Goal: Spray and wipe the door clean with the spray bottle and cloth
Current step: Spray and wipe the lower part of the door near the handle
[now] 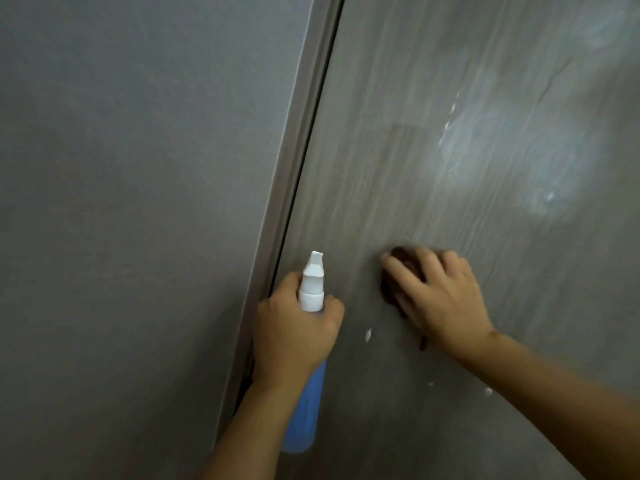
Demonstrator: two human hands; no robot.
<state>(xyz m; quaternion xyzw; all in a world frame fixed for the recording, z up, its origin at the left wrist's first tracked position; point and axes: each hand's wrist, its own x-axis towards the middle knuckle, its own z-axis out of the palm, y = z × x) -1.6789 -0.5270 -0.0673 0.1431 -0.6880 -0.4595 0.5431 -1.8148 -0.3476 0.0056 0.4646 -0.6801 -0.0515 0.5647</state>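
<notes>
1. the grey wood-look door fills most of my view, and it is what i am cleaning. up on its right side is a big pale wet smear. i think that part needs a wipe, so i should work up to it in long, slow strokes.
2. the door frame runs down the left side, with a dark gap beside it. i would keep the wiping off that gap.
3. my left hand is wrapped tight round the neck of the blue spray bottle. its white nozzle points up, close to the door. i should hold it steady and not squeeze while i wipe.
4. my right hand lies on the door with fingers spread, pressing the dark brown cloth flat under it. i should push evenly so the cloth does not bunch up.
5. small white drops sit on the door below my hands. i should catch them before they run down.
</notes>
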